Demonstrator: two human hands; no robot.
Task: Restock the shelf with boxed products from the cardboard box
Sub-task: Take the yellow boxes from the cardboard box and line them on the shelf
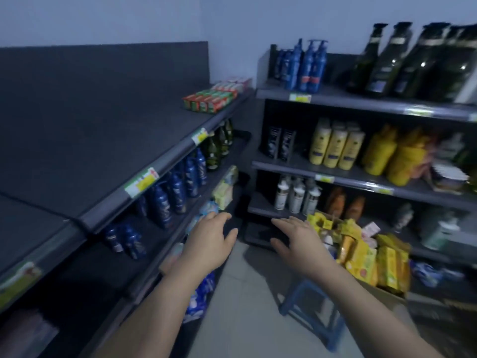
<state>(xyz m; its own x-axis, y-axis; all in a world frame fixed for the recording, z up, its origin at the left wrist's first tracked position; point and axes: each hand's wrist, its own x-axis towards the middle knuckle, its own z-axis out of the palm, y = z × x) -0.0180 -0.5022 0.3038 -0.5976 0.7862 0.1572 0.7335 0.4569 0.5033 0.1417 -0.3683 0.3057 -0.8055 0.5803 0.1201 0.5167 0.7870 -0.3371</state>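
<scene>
A cardboard box (384, 293) full of yellow boxed products (361, 257) rests on a blue stool (309, 313) at the lower right. My left hand (209, 239) and my right hand (299, 241) reach forward over the aisle, fingers apart, holding nothing. The right hand is just left of the yellow boxes. On the left shelf unit's wide top shelf (116, 130), a row of red and green boxes (209, 99) lies at the far end; the rest of it is bare.
Blue bottles (178, 187) and dark green bottles (219, 146) fill the left unit's middle shelf. The right shelf unit (348, 99) carries blue, dark, yellow and white bottles. Blue packets (204, 293) sit low on the left. Pale floor runs between the units.
</scene>
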